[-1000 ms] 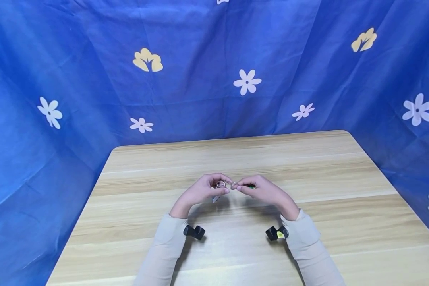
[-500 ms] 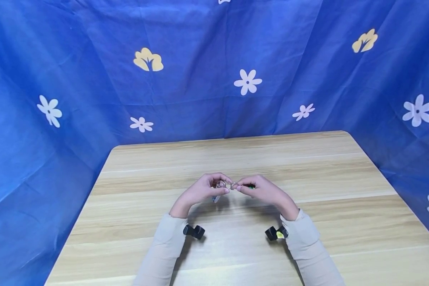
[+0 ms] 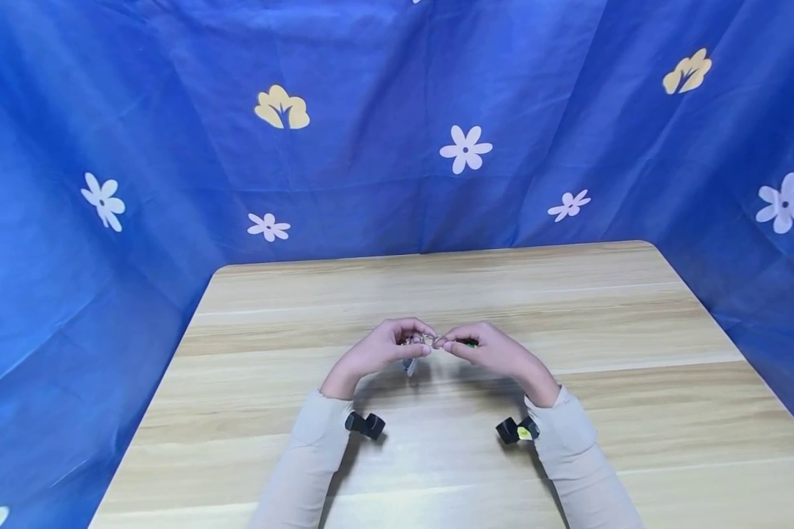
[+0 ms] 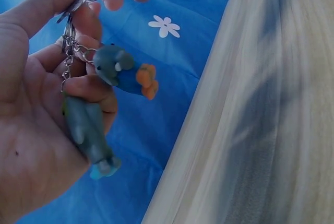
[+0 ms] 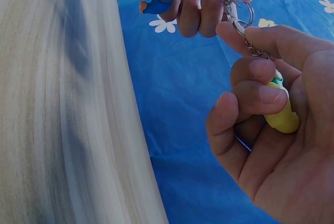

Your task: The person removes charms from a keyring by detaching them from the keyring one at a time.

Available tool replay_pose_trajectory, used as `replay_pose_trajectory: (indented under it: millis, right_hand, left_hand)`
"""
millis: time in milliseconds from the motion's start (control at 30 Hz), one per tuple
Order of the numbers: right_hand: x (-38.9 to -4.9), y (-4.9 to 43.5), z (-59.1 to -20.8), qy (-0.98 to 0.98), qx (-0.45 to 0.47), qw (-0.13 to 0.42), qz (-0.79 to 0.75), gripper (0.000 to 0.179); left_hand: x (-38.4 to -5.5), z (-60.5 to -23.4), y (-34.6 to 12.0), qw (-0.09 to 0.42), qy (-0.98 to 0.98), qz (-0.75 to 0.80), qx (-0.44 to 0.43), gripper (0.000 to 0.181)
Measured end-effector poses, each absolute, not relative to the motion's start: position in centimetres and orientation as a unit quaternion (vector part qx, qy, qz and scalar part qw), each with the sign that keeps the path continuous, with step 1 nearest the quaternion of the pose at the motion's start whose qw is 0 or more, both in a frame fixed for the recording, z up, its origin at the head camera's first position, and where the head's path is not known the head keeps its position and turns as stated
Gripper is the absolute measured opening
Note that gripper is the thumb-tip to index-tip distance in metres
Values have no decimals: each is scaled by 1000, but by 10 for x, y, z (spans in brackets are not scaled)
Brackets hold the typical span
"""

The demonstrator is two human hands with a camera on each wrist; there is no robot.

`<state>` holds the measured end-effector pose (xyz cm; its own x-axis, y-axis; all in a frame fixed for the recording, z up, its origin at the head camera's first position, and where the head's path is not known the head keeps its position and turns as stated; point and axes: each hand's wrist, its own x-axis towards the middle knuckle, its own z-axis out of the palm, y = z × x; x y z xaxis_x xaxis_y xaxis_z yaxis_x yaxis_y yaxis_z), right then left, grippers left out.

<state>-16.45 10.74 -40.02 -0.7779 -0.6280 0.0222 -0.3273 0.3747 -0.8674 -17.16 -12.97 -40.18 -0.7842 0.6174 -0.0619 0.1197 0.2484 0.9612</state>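
My left hand (image 3: 378, 349) pinches metal rings between thumb and fingers. From them two small key-chain figures hang on chains at the palm: an elephant figure with a blue body and orange feet (image 4: 125, 72), and a longer grey figure (image 4: 88, 132). Facing it, my right hand (image 3: 498, 354) holds a yellow figure with green on top (image 5: 283, 114), its curled fingers around it. A split key ring (image 5: 249, 14) bridges the two hands' fingertips, linked to the yellow figure's chain (image 5: 252, 46). Fingers partly hide where the rings meet.
Both hands are over the middle of a light wooden table (image 3: 430, 463). A blue curtain (image 3: 370, 184) with white and yellow flowers surrounds its far side and flanks. Black wrist cameras (image 3: 365, 425) sit at the cuffs of beige sleeves (image 3: 304, 455).
The head view has shifted slightly. Both hands stay close together with their grips kept, while the rings between them and the figure hanging below the left hand have turned a little.
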Motion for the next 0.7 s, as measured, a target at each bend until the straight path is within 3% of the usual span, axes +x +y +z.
replay_pose_trajectory:
  millis: [433, 700]
  right_hand:
    - [-164, 113, -405, 812, -292, 165, -477, 25]
    - [-162, 114, -406, 812, -295, 165, -476, 25]
  left_hand:
    - [-168, -404, -125, 242, 733, 585, 247, 30]
    - [-162, -405, -124, 220, 753, 570, 245, 29]
